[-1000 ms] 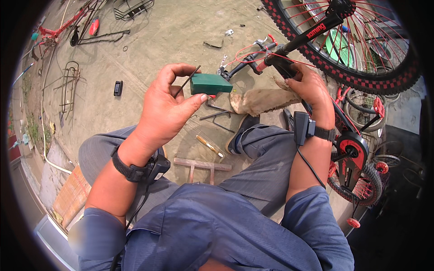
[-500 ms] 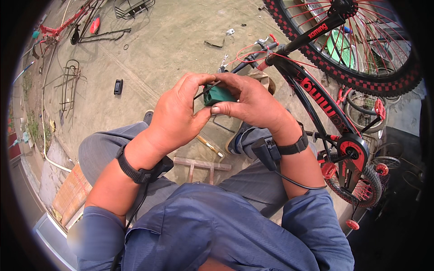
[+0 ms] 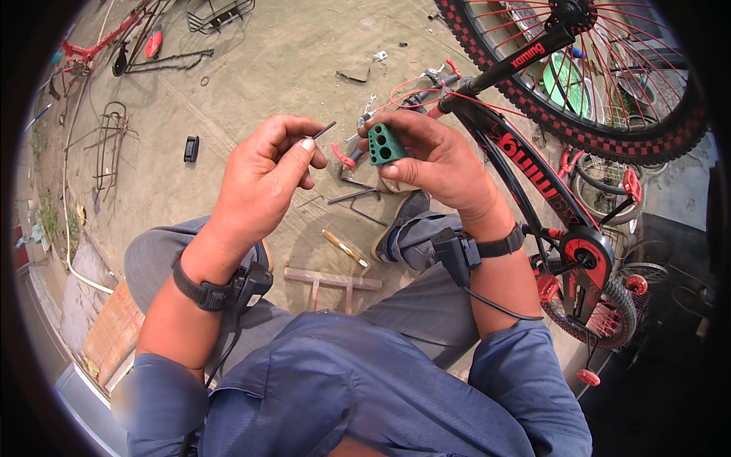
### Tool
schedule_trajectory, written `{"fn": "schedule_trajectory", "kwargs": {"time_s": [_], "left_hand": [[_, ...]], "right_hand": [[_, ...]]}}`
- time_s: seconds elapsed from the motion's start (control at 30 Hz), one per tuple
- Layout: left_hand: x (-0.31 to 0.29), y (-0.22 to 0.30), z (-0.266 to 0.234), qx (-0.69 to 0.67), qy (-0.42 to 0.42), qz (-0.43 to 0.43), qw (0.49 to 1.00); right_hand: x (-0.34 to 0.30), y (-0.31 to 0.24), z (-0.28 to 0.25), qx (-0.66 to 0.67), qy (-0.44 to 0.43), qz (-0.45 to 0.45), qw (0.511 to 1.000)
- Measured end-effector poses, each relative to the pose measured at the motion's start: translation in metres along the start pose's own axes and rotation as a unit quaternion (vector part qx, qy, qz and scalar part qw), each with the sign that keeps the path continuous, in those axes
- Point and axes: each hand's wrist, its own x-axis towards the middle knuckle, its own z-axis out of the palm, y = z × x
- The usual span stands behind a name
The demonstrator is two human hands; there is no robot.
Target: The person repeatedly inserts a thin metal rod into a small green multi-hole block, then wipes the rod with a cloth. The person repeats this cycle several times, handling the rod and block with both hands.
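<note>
Out on the dusty ground, a small black object lay near a wire rack, with a second rack and a red frame farther off. A pale hose curved down toward a brown board at the left.

The left hand is pinching a rod left of the block the right hand is holding, a tool is lying below the block, and a bike is resting to its right.
</note>
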Motion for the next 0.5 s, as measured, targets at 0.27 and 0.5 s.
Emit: {"fn": "schedule_trajectory", "kwargs": {"time_s": [0.27,0.5], "left_hand": [[-0.0055,0.006,0.0022,-0.002,-0.028,-0.019,0.999],[-0.0049,0.0063,0.0032,-0.008,-0.037,-0.008,0.999]], "right_hand": [[0.0008,0.0,-0.0001,0.005,0.011,-0.017,1.0],[0.0015,-0.0001,0.0004,0.009,0.01,-0.012,1.0]]}}
